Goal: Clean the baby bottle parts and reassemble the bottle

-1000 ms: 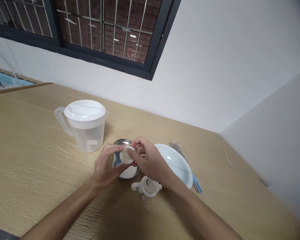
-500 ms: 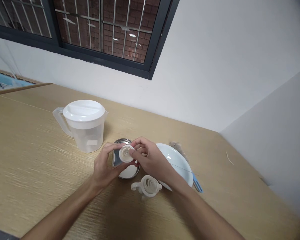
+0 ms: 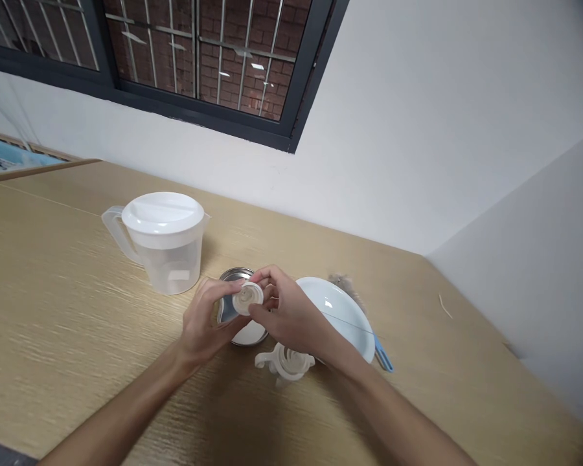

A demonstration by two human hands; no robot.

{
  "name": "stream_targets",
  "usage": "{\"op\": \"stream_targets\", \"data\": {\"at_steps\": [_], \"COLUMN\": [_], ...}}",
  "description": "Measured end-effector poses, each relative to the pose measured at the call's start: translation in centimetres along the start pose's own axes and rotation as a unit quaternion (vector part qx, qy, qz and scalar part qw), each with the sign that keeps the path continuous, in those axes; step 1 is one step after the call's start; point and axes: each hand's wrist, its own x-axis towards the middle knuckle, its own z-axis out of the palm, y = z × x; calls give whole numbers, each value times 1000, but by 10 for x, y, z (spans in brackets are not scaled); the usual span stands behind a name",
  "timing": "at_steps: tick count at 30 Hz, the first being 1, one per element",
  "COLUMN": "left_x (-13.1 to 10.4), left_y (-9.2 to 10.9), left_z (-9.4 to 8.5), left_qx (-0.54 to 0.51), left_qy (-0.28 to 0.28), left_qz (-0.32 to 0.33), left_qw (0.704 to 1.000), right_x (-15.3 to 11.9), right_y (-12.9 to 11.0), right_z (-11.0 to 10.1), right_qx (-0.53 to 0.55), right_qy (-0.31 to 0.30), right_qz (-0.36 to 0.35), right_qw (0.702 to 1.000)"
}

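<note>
Over a round metal tin, my left hand pinches a small, round, translucent white plastic cap, its open side facing me. My right hand grips the cap's right edge between thumb and fingers. Some fingertips are hidden behind the cap. Just below my right hand stands a translucent plastic piece with a round opening and a tab on each side. Partly behind my right wrist is a pale blue shallow bowl. White material shows low inside the tin.
A lidded translucent pitcher stands at the left back. By the bowl's right side lie a blue handle and a brownish bundle. A thin pale strip lies farther right. The wall and barred window rise behind the table.
My right thumb has moved from the inside of the cap down to its lower right edge. The cap has shifted slightly right and tilted a little. The other things stay put.
</note>
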Motion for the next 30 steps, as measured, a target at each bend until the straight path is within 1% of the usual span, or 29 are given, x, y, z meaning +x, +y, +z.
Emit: {"op": "stream_targets", "data": {"at_steps": [4,7,12,15,17,19,21,22,25,27,30], "left_x": [1,0,-2,1,4,6,8,8,7,5,0], "left_y": [1,0,2,9,16,23,29,32,37,39,40], "left_z": [-1,0,1,2,4,5,6,6,6,5,5], "left_qx": [6,-6,-68,-159,-247,-328,-379,-390,-392,-389,-374], "left_qy": [1,5,45,60,55,47,35,30,17,7,-21], "left_qz": [21,11,-59,-106,-138,-168,-188,-194,-206,-209,-202], "left_qw": [1000,1000,995,980,958,928,905,900,896,897,905], "right_x": [0,-1,-5,-7,-7,-7,-8,-9,-11,-13,-17], "right_y": [-3,-7,-6,1,5,7,8,8,11,15,19], "right_z": [2,1,-14,-25,-30,-30,-29,-27,-23,-20,-24], "right_qx": [15,31,122,181,206,212,213,213,229,262,302], "right_qy": [-6,-8,-22,-50,-91,-127,-146,-152,-162,-170,-178], "right_qz": [0,14,39,29,6,-14,-27,-31,-45,-49,-38], "right_qw": [1000,999,992,982,974,969,966,965,959,949,936]}}
